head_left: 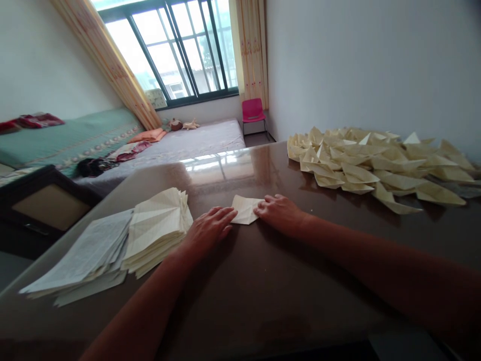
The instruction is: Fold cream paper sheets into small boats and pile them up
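Observation:
A small folded sheet of cream paper (245, 210) lies on the glossy brown table, with creases across it. My left hand (210, 223) is at its left edge, fingers together and fingertips on the paper, the thumb just below them. At the right corner, my right hand (280, 211) has its bent fingers closed on the paper. Close by my left hand is a thick stack of creased, lined cream sheets (158, 220). Beside that stack, printed greyish sheets (88, 245) lie in a loose pile, partly under it.
Many folded paper boats (356, 160) are heaped at the table's right, against the white wall. The brown table (270, 291) reflects the window. Beyond it stand a bed (210, 136) and a pink chair (253, 110). A dark cabinet (45, 205) is at the left.

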The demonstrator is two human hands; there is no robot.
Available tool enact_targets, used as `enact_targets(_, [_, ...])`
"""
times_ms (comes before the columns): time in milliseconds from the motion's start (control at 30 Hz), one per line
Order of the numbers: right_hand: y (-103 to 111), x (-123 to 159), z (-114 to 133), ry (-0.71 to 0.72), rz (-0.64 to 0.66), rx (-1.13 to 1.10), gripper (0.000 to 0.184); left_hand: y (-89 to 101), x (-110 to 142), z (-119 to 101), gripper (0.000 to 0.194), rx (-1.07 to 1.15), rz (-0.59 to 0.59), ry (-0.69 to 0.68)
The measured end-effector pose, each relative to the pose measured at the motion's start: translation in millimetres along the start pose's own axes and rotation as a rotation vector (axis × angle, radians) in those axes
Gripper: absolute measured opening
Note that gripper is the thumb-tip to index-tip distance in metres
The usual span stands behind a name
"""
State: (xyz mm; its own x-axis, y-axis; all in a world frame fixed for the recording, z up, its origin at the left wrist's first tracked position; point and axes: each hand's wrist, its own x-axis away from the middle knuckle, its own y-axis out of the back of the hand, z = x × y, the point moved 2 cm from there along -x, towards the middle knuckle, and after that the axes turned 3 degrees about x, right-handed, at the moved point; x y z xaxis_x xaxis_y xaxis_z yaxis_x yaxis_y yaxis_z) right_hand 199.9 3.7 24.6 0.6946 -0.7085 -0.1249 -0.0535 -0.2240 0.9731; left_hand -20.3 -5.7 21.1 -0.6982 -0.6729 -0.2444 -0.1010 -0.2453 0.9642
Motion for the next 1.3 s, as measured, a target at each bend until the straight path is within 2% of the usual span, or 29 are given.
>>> enact_targets(133, [-9.0, -6.1, -17.6, 0.083, -0.035, -0.092, 0.023, 0.4, -2.6, -7.7, 0.037, -0.064, 0.038, -0.03])
enact_targets(267, [-17.3, -7.9, -26.0, 0.132, -0.094, -0.243, 0.027, -2.1, -5.4, -13.1, 0.037, -0.037, 0.08, 0.002])
enact_targets(367, [-21.9, -7.7, -28.5, 0.166, -0.134, -0.343, 0.029, -5.5, -4.6, -8.3, 0.038, 0.13, 0.06, 0.029])
enact_targets(467, [-26.8, -8.3, -30.7, 0.204, -0.186, -0.429, 0.033, -7.5, -2.8, -2.7, 0.044, 0.406, -0.001, 0.046])
enact_targets(533, [-30.1, -9.2, -32.2, 0.232, -0.223, -0.487, 0.035, -7.5, -2.0, -2.2, 0.045, 0.593, -0.03, 0.057])
enact_targets(600, [-32.7, -10.2, -33.9, 0.241, -0.25, -0.534, 0.035, -6.4, -1.6, -4.8, 0.046, 0.689, -0.024, 0.051])
enact_targets(867, [-31.4, -10.6, -36.7, 0.22, -0.249, -0.628, 0.048, 5.9, 0.0, -18.4, 0.05, 0.418, 0.087, 0.094])
enact_targets(967, [-31.2, -11.3, -34.7, 0.223, -0.251, -0.661, 0.048, 3.9, -0.5, -23.1, 0.053, 0.541, 0.092, 0.102])
enact_targets(1100, [-32.3, -12.8, -32.4, 0.234, -0.258, -0.698, 0.045, -1.3, -2.0, -25.8, 0.05, 0.679, -0.009, 0.065])
enact_targets(1200, [-32.3, -13.2, -31.6, 0.251, -0.264, -0.72, 0.039, -0.8, -2.6, -29.1, 0.037, 0.522, -0.063, -0.002])
enact_targets(1300, [-29.6, -12.5, -29.7, 0.293, -0.231, -0.746, 0.03, 2.9, -2.6, -37.6, 0.026, 0.28, -0.057, -0.076])
